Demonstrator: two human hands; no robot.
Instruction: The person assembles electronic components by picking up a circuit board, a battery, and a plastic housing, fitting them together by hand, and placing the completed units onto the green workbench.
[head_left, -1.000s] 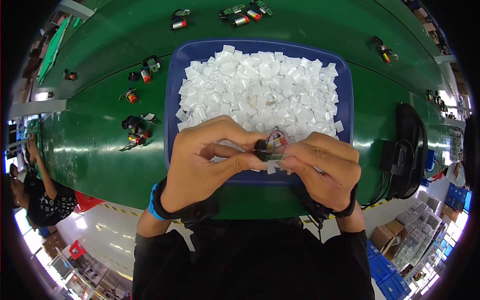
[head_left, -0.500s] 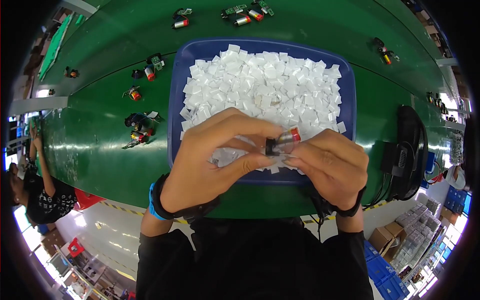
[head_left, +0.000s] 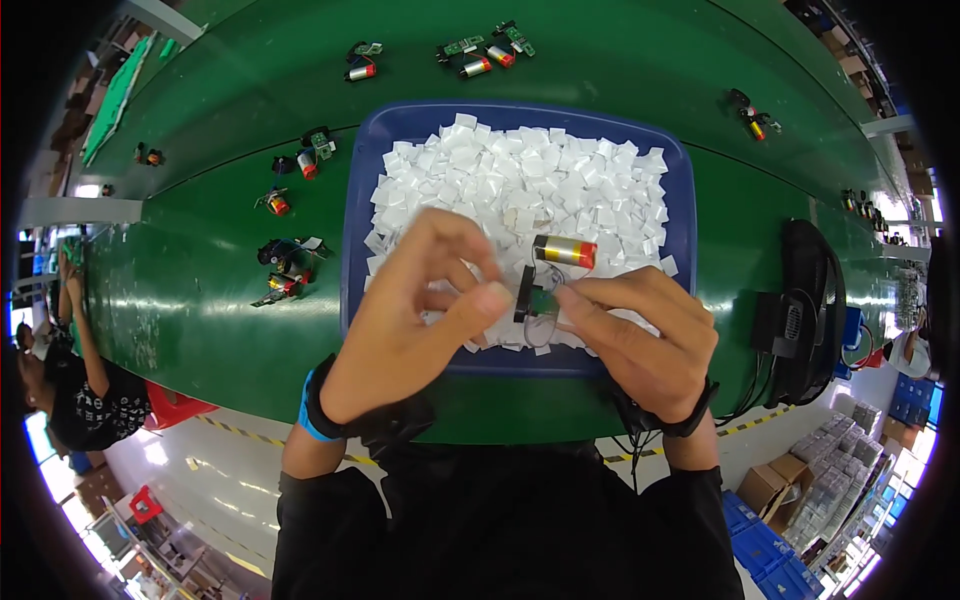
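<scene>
Between my right hand's [head_left: 645, 335] thumb and fingertips is a small electronic assembly: a black part [head_left: 523, 294] with a bit of green board, joined by thin wires to a silver, yellow and red cylindrical battery [head_left: 567, 251]. The battery dangles beyond my fingertips. Just left of the black part, my left hand [head_left: 405, 310] is empty, its thumb apart from its curled fingers and slightly blurred. Both hands are over the near part of a blue tray [head_left: 354, 230], which holds a heap of small white squares [head_left: 520, 170].
Similar battery-and-board assemblies lie on the green table [head_left: 200, 270], left of the tray [head_left: 285, 285], beyond it [head_left: 475, 66] and at far right [head_left: 753, 125]. A black mesh-like object [head_left: 810, 300] with cables is at the right. Another person [head_left: 85, 370] sits at the left edge.
My left hand has let go of the assembly and drawn away to the left. The battery now hangs out beyond my right hand, and the black part shows more fully.
</scene>
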